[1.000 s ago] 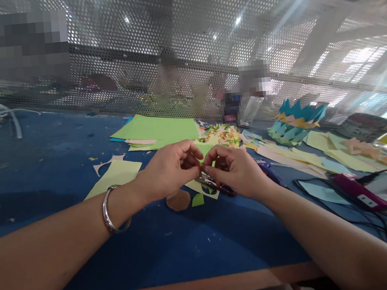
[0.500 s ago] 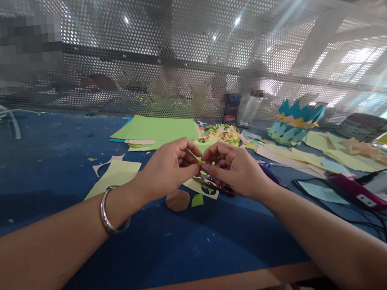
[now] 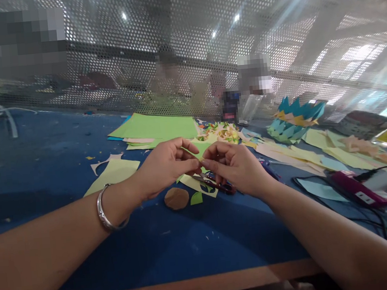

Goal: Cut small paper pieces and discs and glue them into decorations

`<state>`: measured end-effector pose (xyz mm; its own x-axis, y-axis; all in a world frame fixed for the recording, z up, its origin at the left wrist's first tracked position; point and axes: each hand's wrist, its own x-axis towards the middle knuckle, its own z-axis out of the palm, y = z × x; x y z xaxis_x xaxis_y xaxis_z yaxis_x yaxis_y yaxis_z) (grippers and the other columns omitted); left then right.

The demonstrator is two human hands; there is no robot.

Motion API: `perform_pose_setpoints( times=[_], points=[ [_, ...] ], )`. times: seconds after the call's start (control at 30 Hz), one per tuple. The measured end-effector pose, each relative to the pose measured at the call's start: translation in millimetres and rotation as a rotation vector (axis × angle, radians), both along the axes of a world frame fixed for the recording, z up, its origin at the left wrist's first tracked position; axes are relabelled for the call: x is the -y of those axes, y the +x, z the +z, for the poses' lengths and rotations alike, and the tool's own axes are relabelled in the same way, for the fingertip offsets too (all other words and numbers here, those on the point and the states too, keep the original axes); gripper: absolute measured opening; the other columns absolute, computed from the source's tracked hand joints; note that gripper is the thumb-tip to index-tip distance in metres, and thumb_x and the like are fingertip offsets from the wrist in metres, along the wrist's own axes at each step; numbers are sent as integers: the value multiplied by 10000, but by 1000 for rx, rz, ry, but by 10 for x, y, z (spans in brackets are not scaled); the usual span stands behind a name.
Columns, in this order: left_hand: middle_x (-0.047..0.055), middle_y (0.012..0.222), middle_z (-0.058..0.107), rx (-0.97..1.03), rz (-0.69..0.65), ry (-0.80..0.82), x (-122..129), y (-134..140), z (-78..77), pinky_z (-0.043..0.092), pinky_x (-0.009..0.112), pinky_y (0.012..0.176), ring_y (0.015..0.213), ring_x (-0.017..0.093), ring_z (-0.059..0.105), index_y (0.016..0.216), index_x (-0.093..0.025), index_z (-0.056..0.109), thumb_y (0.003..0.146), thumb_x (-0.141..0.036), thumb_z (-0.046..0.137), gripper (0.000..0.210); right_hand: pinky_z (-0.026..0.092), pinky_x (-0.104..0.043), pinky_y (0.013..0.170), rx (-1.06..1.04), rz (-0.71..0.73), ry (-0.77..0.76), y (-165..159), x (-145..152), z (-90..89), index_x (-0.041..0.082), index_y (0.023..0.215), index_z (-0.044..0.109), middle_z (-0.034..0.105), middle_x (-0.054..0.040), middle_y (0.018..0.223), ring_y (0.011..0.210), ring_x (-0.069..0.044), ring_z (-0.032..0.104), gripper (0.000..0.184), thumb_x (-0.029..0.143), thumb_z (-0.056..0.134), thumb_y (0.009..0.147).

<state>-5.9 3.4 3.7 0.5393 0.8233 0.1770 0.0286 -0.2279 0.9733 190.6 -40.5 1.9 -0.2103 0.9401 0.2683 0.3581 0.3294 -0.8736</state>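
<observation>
Above the blue table, the fingertips of my left hand (image 3: 177, 166) and my right hand (image 3: 234, 164) meet in a pinch. Between them is a tiny yellowish scrap, apparently a small piece of paper, mostly hidden by the fingers. Scissors with dark red handles (image 3: 230, 188) lie under my right hand, across a pale yellow paper offcut (image 3: 190, 184) with cut-out holes. Nearer to me lie a brown paper circle (image 3: 177, 199) and a green rounded paper piece (image 3: 196, 198).
Green sheets (image 3: 164, 126) are stacked at the back beside a heap of paper scraps (image 3: 222, 133). A pale sheet (image 3: 117, 172) lies left. Rightward are paper strips (image 3: 289, 157), a zigzag blue paper crown (image 3: 297, 113) and a magenta power strip (image 3: 360, 189) with cables. Perforated metal screen (image 3: 198, 49) behind.
Both hands stay pinched together at nearly the same spot, with slight finger movement. The yellowish scrap shows less between the fingertips now. The view has shifted slightly.
</observation>
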Motion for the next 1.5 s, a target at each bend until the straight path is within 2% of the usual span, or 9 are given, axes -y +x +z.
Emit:
perform_pose_setpoints(
  times=[0.27, 0.53, 0.73, 0.87, 1.0, 1.13, 1.27, 1.43, 1.5],
  points=[
    [0, 812, 709, -1, -9, 22, -21, -21, -23, 539, 286, 755, 785, 144, 687, 982, -192, 611, 771, -173, 792, 279, 447, -193, 404, 6, -6, 16, 10, -4, 22, 178, 880, 627, 633, 31, 686, 449, -84, 588, 276, 418, 763, 869],
    [-37, 732, 675, 64, -14, -47, 18, -2, 30, 505, 242, 701, 695, 101, 653, 863, -183, 576, 738, -131, 795, 257, 421, -195, 388, -9, 3, 13, -2, 15, 34, 183, 890, 628, 657, 12, 712, 457, -91, 587, 324, 480, 753, 865],
    [-28, 687, 663, 60, 15, -54, 36, 19, 63, 490, 263, 664, 661, 120, 648, 811, -185, 609, 728, -122, 769, 191, 431, -208, 398, 39, -25, 18, 1, 24, 45, 188, 874, 630, 653, 10, 708, 458, -96, 581, 338, 496, 768, 853],
    [-18, 676, 680, 72, 38, -80, 30, 9, 58, 490, 263, 671, 663, 124, 658, 841, -179, 635, 741, -121, 757, 168, 434, -207, 412, 58, -19, 50, 21, 20, 37, 186, 861, 629, 637, 15, 703, 464, -93, 583, 332, 494, 750, 873],
    [-2, 732, 708, 54, -1, -90, 18, 5, 23, 504, 272, 717, 720, 134, 671, 926, -168, 666, 757, -149, 760, 194, 426, -206, 410, 68, -8, 37, 37, -1, 18, 188, 870, 626, 633, 20, 692, 457, -91, 576, 330, 501, 728, 893],
    [-3, 754, 686, 20, 0, -28, -2, 11, 12, 486, 254, 714, 724, 119, 640, 855, -160, 657, 754, -161, 758, 143, 413, -201, 400, 69, 19, 1, 38, -12, -12, 200, 878, 624, 615, 32, 684, 462, -94, 580, 315, 499, 721, 899],
    [-1, 758, 694, -117, -16, 25, -26, -31, 53, 495, 272, 697, 734, 153, 656, 917, -184, 647, 758, -206, 749, 190, 404, -203, 391, 60, 41, -39, 51, -22, -29, 209, 893, 605, 586, 48, 643, 440, -90, 553, 284, 475, 700, 920],
    [3, 645, 680, -583, -124, 226, 23, -107, 87, 383, 260, 533, 565, 164, 608, 840, -201, 695, 748, -335, 756, 173, 447, -229, 458, 112, -18, 35, 115, -92, -32, 202, 868, 588, 584, 42, 685, 473, -91, 582, 320, 500, 692, 918],
    [-6, 610, 664, -667, -161, 264, 68, -115, 81, 343, 261, 507, 522, 162, 585, 828, -215, 713, 729, -309, 753, 142, 448, -234, 462, 121, -36, 58, 132, -113, -37, 203, 878, 590, 592, 37, 706, 475, -90, 581, 328, 514, 683, 921]
  ],
)
